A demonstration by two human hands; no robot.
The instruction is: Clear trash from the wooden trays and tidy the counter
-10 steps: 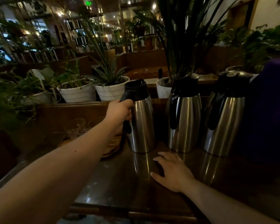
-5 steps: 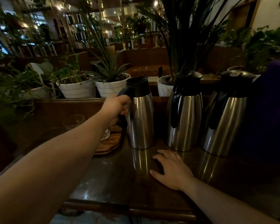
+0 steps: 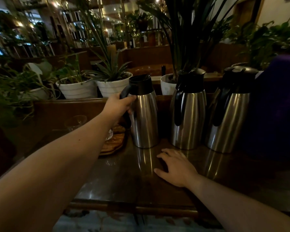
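Observation:
Three steel jugs with black tops stand in a row on the dark wooden counter [image 3: 117, 180]. My left hand [image 3: 119, 106] is wrapped around the black handle of the left jug [image 3: 145, 118], which stands upright on the counter. My right hand [image 3: 176, 166] lies flat on the counter in front of the jugs, fingers spread, holding nothing. A round wooden tray [image 3: 113, 144] sits left of the held jug, partly hidden behind my left forearm, with a clear glass [image 3: 76, 122] on it.
The middle jug [image 3: 188, 114] and right jug [image 3: 229, 118] stand close beside the held one. White plant pots [image 3: 77, 88] line the ledge behind the counter. A dark purple object [image 3: 278, 104] fills the right side. The counter's front edge runs just below my arms.
My left hand has slid up the jug's handle toward its top. The jug stays in place on the counter. My right hand has not moved.

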